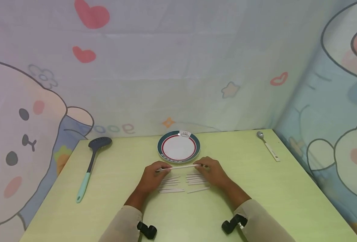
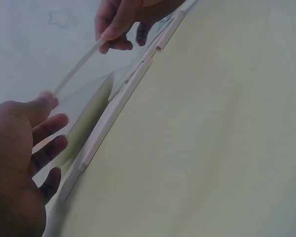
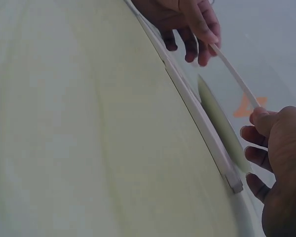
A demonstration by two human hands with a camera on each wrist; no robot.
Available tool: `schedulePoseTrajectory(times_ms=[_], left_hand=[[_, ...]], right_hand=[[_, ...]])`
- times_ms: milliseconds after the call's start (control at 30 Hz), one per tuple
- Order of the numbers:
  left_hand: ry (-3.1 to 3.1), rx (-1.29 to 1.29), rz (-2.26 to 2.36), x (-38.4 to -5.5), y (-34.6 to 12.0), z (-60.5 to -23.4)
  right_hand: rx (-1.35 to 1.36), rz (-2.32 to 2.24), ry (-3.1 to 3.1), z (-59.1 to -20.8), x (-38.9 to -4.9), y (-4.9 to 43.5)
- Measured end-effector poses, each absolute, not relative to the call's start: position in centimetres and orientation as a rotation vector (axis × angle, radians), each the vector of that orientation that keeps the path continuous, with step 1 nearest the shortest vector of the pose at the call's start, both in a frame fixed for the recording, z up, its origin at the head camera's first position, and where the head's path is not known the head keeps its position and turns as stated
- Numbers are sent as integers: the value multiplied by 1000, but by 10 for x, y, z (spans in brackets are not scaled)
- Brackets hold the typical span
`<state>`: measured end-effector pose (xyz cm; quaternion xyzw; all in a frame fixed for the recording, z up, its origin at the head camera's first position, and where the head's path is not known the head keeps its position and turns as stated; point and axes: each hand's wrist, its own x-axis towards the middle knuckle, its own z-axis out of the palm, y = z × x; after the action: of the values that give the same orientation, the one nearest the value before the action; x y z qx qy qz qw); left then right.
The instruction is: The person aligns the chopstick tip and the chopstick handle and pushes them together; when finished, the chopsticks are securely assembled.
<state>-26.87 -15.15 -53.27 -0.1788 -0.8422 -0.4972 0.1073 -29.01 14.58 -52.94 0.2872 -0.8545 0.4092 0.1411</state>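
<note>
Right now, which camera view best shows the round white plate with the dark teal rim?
The head view: the round white plate with the dark teal rim shows its whole printed face. Both wrist views catch it nearly edge-on, hiding that face.

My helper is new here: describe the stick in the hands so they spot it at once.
On the pale yellowish table, find the round, dark-rimmed plate near the back edge. Nearer the person, a thin white stick spans from the left hand to the right hand. Unlike the sticks lying in two groups, it is held off the table.
</note>
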Motion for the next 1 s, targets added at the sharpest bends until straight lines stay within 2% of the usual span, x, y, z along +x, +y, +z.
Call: schedulePoseTrajectory(times_ms=[200,1000], left_hand=[[-2422,-636,-1246,-274,-157,-539],[-2591,-385,-1117,-281,-155,-545]], right_hand=[[837,1160,-2442,-537,-297,151],[561,1176,-2658,-550,-301,154]])
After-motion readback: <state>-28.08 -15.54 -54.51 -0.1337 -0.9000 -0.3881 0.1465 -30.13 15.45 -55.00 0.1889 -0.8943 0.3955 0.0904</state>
